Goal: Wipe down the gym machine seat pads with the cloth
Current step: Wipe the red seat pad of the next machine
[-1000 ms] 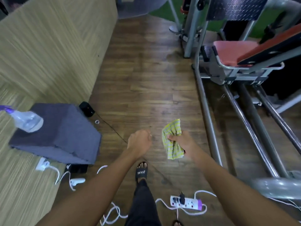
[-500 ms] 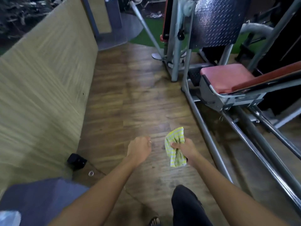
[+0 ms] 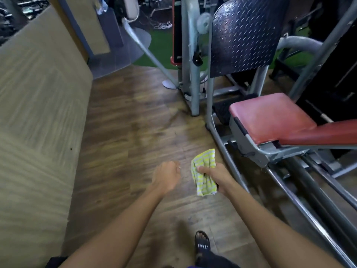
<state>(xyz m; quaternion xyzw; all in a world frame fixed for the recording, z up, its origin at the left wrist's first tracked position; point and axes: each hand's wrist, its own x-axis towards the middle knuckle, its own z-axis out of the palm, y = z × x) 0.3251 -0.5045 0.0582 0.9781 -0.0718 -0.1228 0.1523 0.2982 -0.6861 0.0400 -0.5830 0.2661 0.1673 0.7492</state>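
A yellow and white checked cloth [image 3: 202,174] hangs bunched from my right hand [image 3: 217,176], which grips it above the wooden floor. Beside it my left hand [image 3: 166,176] is curled into a loose fist holding nothing. The red seat pad [image 3: 268,118] of a grey leg-press machine lies to the upper right, well apart from both hands. A red back pad [image 3: 324,133] slopes off to the right of the seat. A dark diamond-plate footplate [image 3: 243,35] stands upright beyond the seat.
Grey floor rails [image 3: 301,194] of the machine run along the right. A grey upright post [image 3: 191,74] stands ahead. A long tan striped bench surface [image 3: 38,113] fills the left. My sandalled foot [image 3: 201,243] is on the wood floor [image 3: 131,132] between them.
The view has moved forward and tilted up: the spray bottle, grey cloth and power strip have left the frame, and the red seat pad appears larger and nearer. Both hands keep their pose.
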